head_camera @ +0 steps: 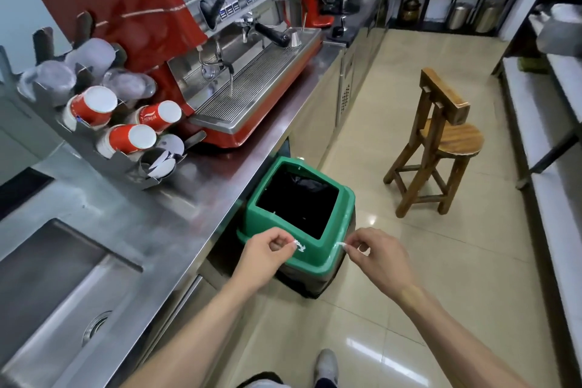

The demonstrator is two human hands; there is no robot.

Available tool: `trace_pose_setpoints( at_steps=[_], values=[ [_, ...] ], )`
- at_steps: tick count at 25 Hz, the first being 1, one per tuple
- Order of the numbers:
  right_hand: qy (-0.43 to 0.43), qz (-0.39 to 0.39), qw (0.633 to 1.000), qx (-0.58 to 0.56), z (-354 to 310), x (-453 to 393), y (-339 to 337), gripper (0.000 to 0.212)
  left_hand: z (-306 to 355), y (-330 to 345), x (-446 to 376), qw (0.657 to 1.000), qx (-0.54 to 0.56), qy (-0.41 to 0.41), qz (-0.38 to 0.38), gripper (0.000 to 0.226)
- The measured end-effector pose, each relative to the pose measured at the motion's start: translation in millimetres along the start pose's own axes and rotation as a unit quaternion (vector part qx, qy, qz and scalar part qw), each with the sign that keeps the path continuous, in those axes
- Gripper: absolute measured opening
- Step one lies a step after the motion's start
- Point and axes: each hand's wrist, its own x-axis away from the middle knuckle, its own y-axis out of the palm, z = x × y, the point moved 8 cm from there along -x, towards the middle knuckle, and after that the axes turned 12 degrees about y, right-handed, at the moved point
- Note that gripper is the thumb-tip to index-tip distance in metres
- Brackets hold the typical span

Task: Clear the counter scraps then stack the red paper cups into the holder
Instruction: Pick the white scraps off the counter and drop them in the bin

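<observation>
— How many hands over the bin?

— Two; the left hand (pixel 267 253) and the right hand (pixel 374 257) both hang above the near rim of one green bin (pixel 252 214), which stands on the floor against the counter (pixel 176 217); its black-lined mouth is open.

— Are they holding anything?

— Each pinches one small white scrap between thumb and fingertips, the other fingers curled in; the left scrap (pixel 298 245) looks crumpled, the right scrap (pixel 340 244) is a thin sliver; what they are made of I cannot tell.

— And the red cups?

— Three stacks of red cups (pixel 94 109) lie tilted in the metal holder (pixel 104 154) on the counter, white bases facing out; behind them are stacks of clear cups (pixel 56 79), roughly three, too blurred to count surely.

— What else?

— One red coffee machine (pixel 151 19) beside the holder; one sink (pixel 56 280) at the near left; one wooden stool (pixel 441 142) on the tiles.
</observation>
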Motion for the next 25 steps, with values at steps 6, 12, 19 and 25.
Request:
trace_pose_setpoints(
  at_steps=[6,12,19,25],
  values=[
    [-0.005,-0.008,1.000,-0.020,7.5,-37.2,-6.0,0.015,1.4,7.3,-39.9,1.000,-0.026,0.002,0.003,0.013],
    [-0.004,-0.012,1.000,-0.023,7.3,-78.3,-2.5,0.010,-13.7,10.6,-78.8,1.000,-0.017,0.007,-0.004,0.006],
    [0.010,-0.020,1.000,-0.006,-3.1,-135.9,9.2,0.015,-32.7,3.6,-139.1,1.000,-0.004,0.002,-0.010,0.015],
    [0.044,-0.040,0.998,-0.006,-21.4,-182.8,29.7,0.015,-59.2,-20.2,-191.3,0.999,0.021,-0.012,-0.021,0.006]
  ],
)
